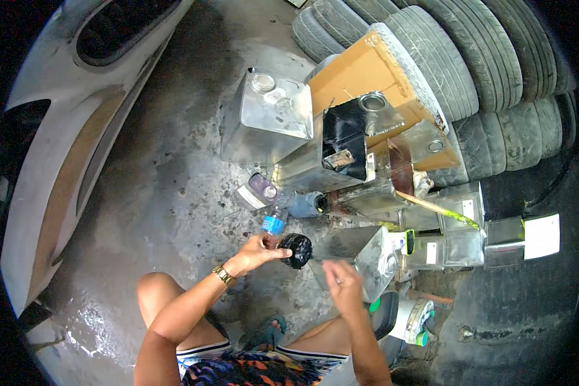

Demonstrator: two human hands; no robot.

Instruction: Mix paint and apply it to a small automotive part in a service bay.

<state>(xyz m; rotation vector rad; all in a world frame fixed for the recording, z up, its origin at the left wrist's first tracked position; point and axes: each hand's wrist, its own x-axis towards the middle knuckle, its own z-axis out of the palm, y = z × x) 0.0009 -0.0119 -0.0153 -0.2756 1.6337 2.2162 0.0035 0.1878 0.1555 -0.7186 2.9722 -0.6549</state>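
My left hand [260, 254] grips a small round black container [297, 249] coated with glossy black material. Just behind it is a clear plastic bottle [273, 224] with a blue label. To the right, my right hand [342, 283] is closed at the fingertips, slightly blurred, in front of a silver metal can [367, 244]; whatever it holds is too small to make out. Farther back, a tall open tin [293, 168] is smeared black inside, and a wooden stick [437, 207] with yellow-green paint lies across other tins.
A pale vehicle bumper [90, 148] runs along the left. Stacked tyres [431, 58] and a cardboard sheet [338, 71] are behind another large tin [264, 122]. A purple container [262, 185] and dark jug [305, 204] sit among them. A white bucket [408, 321] stands at lower right.
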